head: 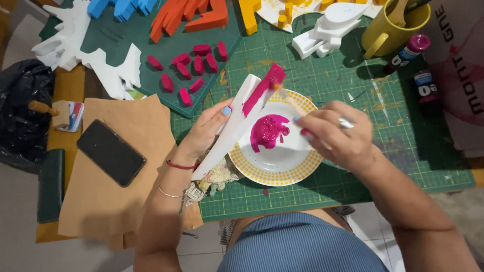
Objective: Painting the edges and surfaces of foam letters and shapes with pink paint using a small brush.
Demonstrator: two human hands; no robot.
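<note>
— What has the left hand (207, 128) got?

— Its fingers are wrapped round a long white foam strip (233, 126), thumb on top, holding it tilted over the yellow-rimmed white plate (282, 174). The strip's far end, beyond the fingertips, is coated magenta.

— And the right hand (335, 136)?

— Fingers pinched narrow on a thin paintbrush (283, 93); its tip touches the painted end of the strip, just past the left thumb.

— Where's the paint?

— A magenta puddle (267, 132) sits on the plate, between the two hands, under the strip's edge.

— Anything else close by?

— Behind the left wrist, a crumpled stained cloth (214, 180) touches the plate. Further out on that side, a black phone (111, 152) lies on brown paper (101, 201). Beyond the right knuckles stand two small paint bottles (411, 53) and a yellow mug (390, 27). Small magenta foam pieces (189, 68) lie on the green cutting mat (353, 186), well past the left fingertips.
</note>
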